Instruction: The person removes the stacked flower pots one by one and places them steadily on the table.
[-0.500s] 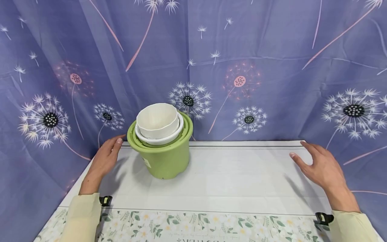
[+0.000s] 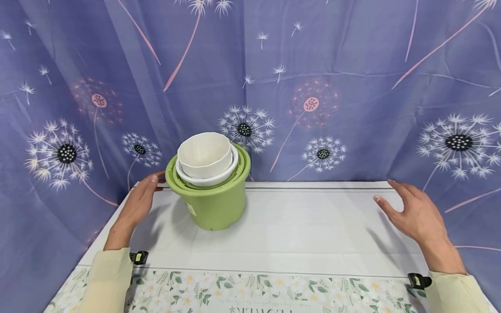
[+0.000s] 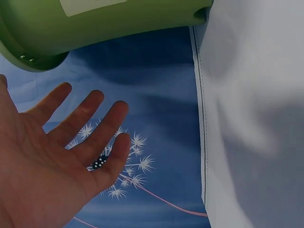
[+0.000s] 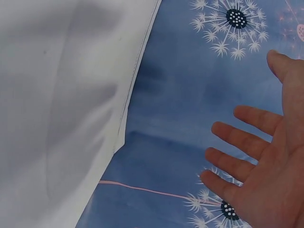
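A green flower pot [image 2: 215,208] stands upright on the left part of the table. Nested inside it are another green rim, a white pot [image 2: 231,171] and, topmost, a cream faceted pot [image 2: 205,150]. My left hand [image 2: 137,204] is just left of the stack, its fingers spread and the tips close to the green rim. In the left wrist view a gap shows between those fingers and the green pot [image 3: 118,23]. Far to the right, my right hand [image 2: 420,215] hovers over the table's edge with straight fingers, holding nothing; its palm shows in the right wrist view.
A white cloth [image 2: 305,226] covers the table, with a flowered band [image 2: 235,289] along the front. Purple-blue dandelion curtains [image 2: 352,87] hang behind and at both sides. The stack stands near the back curtain.
My left hand has shifted slightly right, toward the green pot. The right hand and the stacked pots show hardly any change.
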Motion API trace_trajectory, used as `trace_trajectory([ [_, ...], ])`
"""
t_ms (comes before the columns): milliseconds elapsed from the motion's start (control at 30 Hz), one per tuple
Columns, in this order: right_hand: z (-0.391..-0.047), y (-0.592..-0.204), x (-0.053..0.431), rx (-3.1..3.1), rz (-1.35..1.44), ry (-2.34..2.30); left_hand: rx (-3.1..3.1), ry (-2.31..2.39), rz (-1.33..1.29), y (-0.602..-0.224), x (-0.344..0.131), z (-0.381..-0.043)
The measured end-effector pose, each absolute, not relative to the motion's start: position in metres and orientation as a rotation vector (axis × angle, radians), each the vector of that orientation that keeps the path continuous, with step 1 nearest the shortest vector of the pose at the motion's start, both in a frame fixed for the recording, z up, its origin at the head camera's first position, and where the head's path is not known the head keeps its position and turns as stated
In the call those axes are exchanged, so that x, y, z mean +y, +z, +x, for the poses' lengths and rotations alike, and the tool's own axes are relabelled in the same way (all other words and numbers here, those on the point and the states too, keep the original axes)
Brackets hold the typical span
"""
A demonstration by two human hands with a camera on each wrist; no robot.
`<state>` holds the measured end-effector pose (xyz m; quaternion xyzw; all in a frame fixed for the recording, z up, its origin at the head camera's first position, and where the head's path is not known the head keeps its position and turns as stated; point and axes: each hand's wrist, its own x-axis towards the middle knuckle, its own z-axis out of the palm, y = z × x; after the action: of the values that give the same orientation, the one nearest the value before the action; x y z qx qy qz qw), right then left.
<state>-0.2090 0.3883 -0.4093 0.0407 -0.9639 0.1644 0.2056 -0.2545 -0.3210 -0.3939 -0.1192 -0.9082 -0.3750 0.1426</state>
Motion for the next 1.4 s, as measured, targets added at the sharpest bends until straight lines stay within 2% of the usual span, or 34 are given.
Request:
trace_trajectory([
  [1400,-0.196,-0.385,0.367,-2.611,0.170,0.497,-2.554,-1.199,-0.413,-0.391,-0.297,-0.249],
])
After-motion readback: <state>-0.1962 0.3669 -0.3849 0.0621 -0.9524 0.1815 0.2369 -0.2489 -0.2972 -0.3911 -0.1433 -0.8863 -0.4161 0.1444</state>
